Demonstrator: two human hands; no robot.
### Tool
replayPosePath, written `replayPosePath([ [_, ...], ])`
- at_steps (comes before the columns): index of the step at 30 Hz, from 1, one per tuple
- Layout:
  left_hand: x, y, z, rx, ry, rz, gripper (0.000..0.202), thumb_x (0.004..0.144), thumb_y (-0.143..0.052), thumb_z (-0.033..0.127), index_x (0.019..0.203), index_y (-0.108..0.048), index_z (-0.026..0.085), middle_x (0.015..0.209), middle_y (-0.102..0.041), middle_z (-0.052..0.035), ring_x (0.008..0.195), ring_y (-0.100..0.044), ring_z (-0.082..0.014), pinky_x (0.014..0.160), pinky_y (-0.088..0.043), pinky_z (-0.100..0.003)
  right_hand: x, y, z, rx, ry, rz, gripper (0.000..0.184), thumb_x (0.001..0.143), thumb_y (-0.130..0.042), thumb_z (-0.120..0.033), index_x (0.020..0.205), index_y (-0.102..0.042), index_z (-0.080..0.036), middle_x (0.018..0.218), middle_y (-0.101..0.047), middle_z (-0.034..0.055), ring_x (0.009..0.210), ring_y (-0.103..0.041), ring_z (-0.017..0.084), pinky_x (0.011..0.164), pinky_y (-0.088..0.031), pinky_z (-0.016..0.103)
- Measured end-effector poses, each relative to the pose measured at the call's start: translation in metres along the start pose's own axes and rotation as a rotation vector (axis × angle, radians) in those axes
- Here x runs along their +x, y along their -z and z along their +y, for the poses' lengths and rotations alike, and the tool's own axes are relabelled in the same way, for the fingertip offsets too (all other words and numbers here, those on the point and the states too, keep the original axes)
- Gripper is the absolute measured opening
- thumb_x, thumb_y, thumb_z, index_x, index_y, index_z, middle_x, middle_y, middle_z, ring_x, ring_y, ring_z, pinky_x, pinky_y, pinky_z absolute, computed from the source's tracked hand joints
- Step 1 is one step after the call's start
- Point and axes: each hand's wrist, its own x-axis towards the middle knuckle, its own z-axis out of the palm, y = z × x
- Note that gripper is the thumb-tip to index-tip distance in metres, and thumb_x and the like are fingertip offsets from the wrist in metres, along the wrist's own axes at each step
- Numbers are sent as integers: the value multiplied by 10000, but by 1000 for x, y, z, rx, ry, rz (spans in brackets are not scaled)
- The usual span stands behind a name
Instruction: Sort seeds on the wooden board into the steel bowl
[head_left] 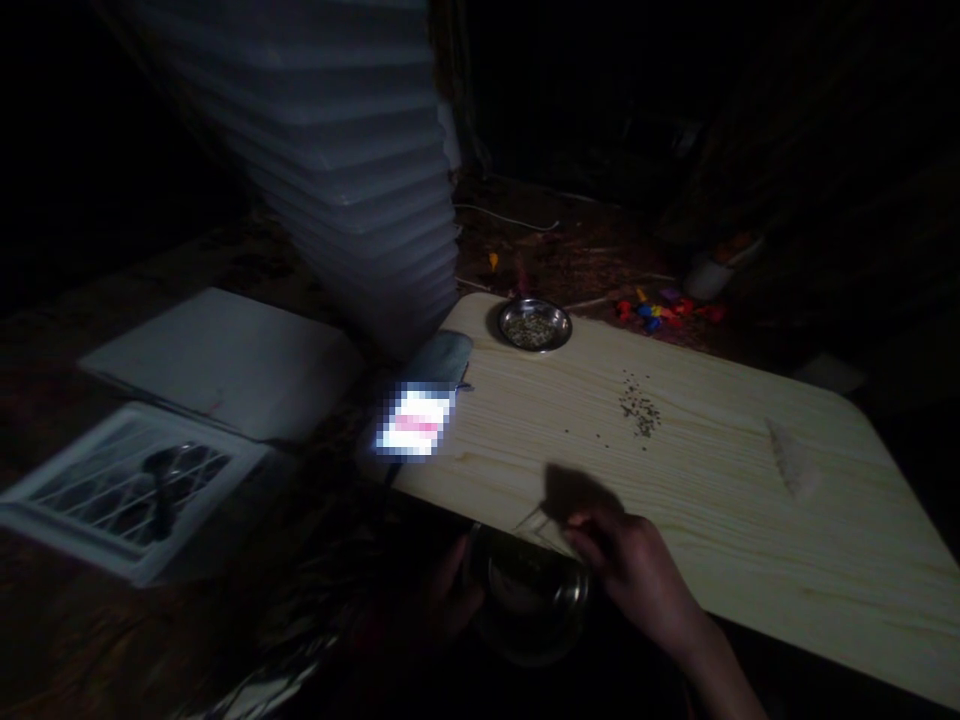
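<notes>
In a dim scene, my right hand (pixel 630 570) hovers at the near edge of a pale wooden table (pixel 750 520), fingers pinched on a small clear packet or sheet (pixel 536 525) that I cannot name. Just below the table edge, my left hand (pixel 450 590) holds the rim of a steel bowl (pixel 532 595). A small pile of seeds (pixel 640 408) lies scattered on the table's middle. A small steel dish (pixel 534 324) with seeds in it stands at the table's far edge.
A lit phone (pixel 416 422) lies at the table's left corner. A tall stack of white plastic containers (pixel 352 150) rises behind it. White trays (pixel 135 485) lie on the floor at left. Coloured small items (pixel 664 310) lie beyond the table.
</notes>
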Motion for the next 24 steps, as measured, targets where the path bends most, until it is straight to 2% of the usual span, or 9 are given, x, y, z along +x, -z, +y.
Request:
replayPosePath([
  [3,4,-5,-17,29,-47,21,721,734,-437,379,1391,-479,85,1473,-430,-128,1381,-350,-331,1172,-212,-487,-10,3,5,116,-107,103,175,916,-544,-368,955,-643,-230,905,-739,39,804,-705,195,706,-515,271],
  [6,8,-13,-37,93,-70,84,686,745,-508,432,1371,-518,151,1469,-439,-116,1371,-353,-366,1164,-213,-526,-17,4,10,144,-195,230,228,916,-531,-419,952,-624,-213,888,-738,64,797,-707,207,681,-522,270],
  [9,12,-17,-47,65,-95,106,571,737,-616,427,1274,-597,235,1446,-478,-71,1392,-323,-348,1195,-149,-492,-17,2,8,113,-235,253,249,925,-498,-432,930,-610,-210,819,-734,65,729,-701,211,657,-516,281],
  [11,15,-18,-45,50,-115,80,497,747,-664,396,1217,-617,242,1406,-519,-78,1374,-354,-338,1188,-164,-525,-14,2,6,81,-261,263,251,928,-486,-433,927,-599,-209,775,-727,57,674,-688,207,631,-503,285],
  [13,18,-18,-38,21,-130,20,462,804,-654,402,1214,-598,197,1317,-578,-109,1272,-483,-317,1110,-319,-562,-12,5,6,56,-271,284,251,926,-485,-436,928,-587,-207,750,-719,55,635,-674,202,599,-484,281],
  [15,21,-18,-29,-15,-150,-46,421,868,-602,404,1211,-582,163,1220,-618,-108,1119,-591,-265,980,-470,-511,-8,7,6,28,-267,306,246,927,-480,-434,900,-570,-207,702,-701,46,582,-650,189,550,-453,268],
  [16,22,-17,-25,-29,-158,-70,402,885,-584,404,1202,-583,157,1190,-625,-101,1067,-612,-245,933,-505,-475,-6,7,6,14,-262,312,240,930,-475,-429,883,-560,-209,676,-689,39,559,-636,182,530,-437,263],
  [24,25,-7,-7,-30,-163,-118,366,898,-567,404,1169,-590,159,1121,-632,-82,970,-630,-216,837,-546,-404,28,-14,-2,-64,-154,342,162,924,-449,-355,841,-515,-233,646,-683,47,536,-624,183,497,-410,265],
])
